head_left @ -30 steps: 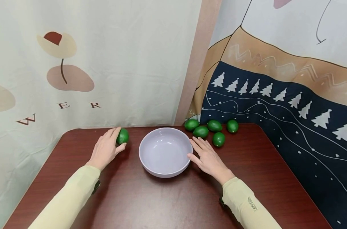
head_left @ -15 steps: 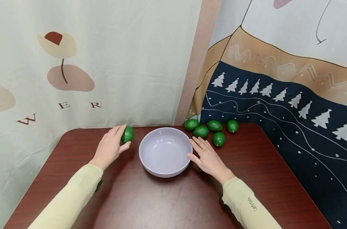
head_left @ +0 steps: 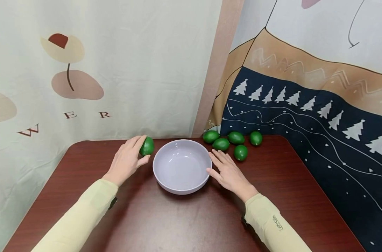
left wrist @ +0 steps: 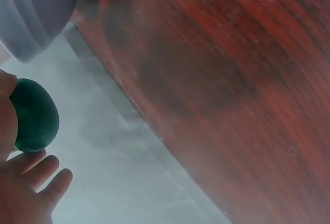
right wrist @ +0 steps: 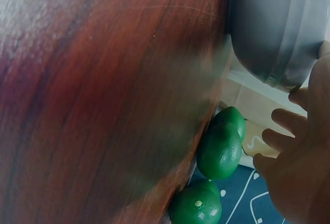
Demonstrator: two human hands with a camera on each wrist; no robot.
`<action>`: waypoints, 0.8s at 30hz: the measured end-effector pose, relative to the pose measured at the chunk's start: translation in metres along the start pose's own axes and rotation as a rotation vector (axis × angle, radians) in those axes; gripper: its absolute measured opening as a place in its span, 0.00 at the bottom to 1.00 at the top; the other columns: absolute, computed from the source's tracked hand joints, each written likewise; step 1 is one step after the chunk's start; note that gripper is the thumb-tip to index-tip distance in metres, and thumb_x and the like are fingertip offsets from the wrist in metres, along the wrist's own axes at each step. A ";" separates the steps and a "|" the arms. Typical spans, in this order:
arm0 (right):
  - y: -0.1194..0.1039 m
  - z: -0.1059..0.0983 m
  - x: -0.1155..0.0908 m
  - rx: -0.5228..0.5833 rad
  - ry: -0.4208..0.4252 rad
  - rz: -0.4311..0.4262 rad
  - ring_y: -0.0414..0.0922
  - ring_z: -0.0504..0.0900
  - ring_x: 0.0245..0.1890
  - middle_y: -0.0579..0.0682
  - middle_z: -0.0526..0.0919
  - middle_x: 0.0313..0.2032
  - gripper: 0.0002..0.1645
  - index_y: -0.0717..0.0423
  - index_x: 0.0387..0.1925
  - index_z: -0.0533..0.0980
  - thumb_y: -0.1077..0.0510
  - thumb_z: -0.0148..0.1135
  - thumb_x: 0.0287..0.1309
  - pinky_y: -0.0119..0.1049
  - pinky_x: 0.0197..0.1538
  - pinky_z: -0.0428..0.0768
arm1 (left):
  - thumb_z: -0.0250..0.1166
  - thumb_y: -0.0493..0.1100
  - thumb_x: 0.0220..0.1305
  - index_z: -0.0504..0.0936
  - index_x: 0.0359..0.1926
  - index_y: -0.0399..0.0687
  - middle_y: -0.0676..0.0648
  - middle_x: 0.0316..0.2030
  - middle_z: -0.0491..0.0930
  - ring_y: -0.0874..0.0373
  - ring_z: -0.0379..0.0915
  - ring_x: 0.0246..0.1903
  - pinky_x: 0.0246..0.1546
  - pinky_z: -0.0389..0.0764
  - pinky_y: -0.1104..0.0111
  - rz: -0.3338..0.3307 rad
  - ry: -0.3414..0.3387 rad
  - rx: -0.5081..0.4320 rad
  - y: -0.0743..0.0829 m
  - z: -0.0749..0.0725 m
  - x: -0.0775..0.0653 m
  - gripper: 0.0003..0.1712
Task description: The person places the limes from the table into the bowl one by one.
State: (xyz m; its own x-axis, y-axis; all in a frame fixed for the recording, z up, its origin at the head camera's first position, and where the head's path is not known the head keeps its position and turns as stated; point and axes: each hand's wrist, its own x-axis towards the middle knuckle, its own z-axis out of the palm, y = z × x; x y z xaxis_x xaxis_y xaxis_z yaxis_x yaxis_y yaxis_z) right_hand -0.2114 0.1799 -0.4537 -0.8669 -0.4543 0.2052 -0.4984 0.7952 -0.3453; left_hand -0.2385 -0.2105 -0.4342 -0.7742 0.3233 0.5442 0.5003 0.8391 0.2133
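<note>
My left hand (head_left: 127, 160) pinches a green lime (head_left: 147, 146) between thumb and fingers, just left of a pale lavender bowl (head_left: 182, 171). In the left wrist view the held lime (left wrist: 35, 115) appears off the table, near the bowl's outer wall (left wrist: 38, 13). No fruit shows inside the bowl. Against the bowl's right rim lies my right hand (head_left: 230, 175), fingers extended and thumb at the edge. Seen from the right wrist, fingertips meet the bowl's side (right wrist: 278, 23).
Several other limes (head_left: 236, 138) are grouped at the back right, beyond my right fingers. The dark red-brown wooden table (head_left: 178, 224) ends at a pale printed curtain (head_left: 147, 70) behind and a navy tree-patterned cloth (head_left: 288, 115) on the right.
My left hand has carried the lime to the right and slightly up, closer to the bowl. The right hand, the bowl and the other limes stay in place.
</note>
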 end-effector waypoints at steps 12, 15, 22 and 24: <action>-0.001 -0.001 0.000 0.003 0.000 0.002 0.60 0.57 0.79 0.60 0.62 0.77 0.41 0.56 0.78 0.63 0.41 0.58 0.73 0.58 0.79 0.53 | 0.76 0.46 0.57 0.71 0.70 0.35 0.36 0.63 0.75 0.37 0.73 0.60 0.55 0.75 0.45 0.042 -0.009 -0.009 0.014 -0.001 0.006 0.43; 0.000 0.000 0.000 -0.001 0.004 -0.001 0.61 0.57 0.79 0.60 0.62 0.77 0.41 0.56 0.78 0.63 0.41 0.59 0.73 0.58 0.79 0.54 | 0.76 0.46 0.57 0.71 0.70 0.35 0.36 0.62 0.75 0.37 0.73 0.60 0.54 0.75 0.46 0.051 -0.012 -0.006 0.017 -0.002 0.007 0.43; 0.000 0.000 0.000 0.004 0.008 0.000 0.60 0.57 0.79 0.60 0.62 0.77 0.41 0.56 0.78 0.63 0.41 0.59 0.72 0.57 0.79 0.53 | 0.75 0.44 0.56 0.72 0.69 0.35 0.36 0.61 0.76 0.38 0.75 0.58 0.53 0.77 0.46 0.083 0.004 -0.006 0.023 -0.004 0.009 0.42; -0.001 0.000 0.000 0.007 0.008 -0.001 0.60 0.57 0.79 0.60 0.62 0.77 0.41 0.56 0.78 0.64 0.41 0.59 0.72 0.57 0.79 0.53 | 0.76 0.44 0.55 0.72 0.69 0.35 0.36 0.61 0.76 0.38 0.75 0.58 0.53 0.77 0.47 0.091 0.008 -0.008 0.025 -0.004 0.009 0.42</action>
State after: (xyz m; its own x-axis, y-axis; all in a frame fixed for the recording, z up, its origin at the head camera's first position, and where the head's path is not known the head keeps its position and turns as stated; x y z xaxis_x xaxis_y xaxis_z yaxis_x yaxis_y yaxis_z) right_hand -0.2110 0.1796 -0.4530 -0.8662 -0.4523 0.2127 -0.4997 0.7918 -0.3513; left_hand -0.2315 -0.1882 -0.4200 -0.7220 0.3946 0.5683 0.5718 0.8028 0.1690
